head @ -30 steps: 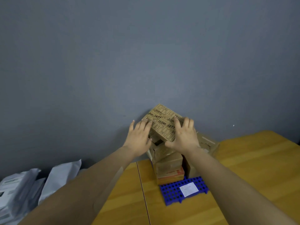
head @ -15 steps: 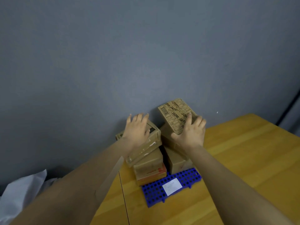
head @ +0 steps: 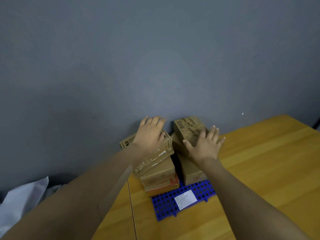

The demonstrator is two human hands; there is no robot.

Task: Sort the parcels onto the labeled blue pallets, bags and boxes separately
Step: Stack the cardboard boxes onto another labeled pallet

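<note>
While left hand [head: 150, 134] and right hand [head: 205, 145] lie flat, holding nothing, atop boxes [head: 186, 127], wall [head: 155, 70] crowds behind.

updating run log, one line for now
left hand flat on taped box | right hand on printed box | both stacks on blue pallet

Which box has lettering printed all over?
The top box of the right stack, under the right hand: "John Jeff" text covers it; the rest are plain or taped.
</note>
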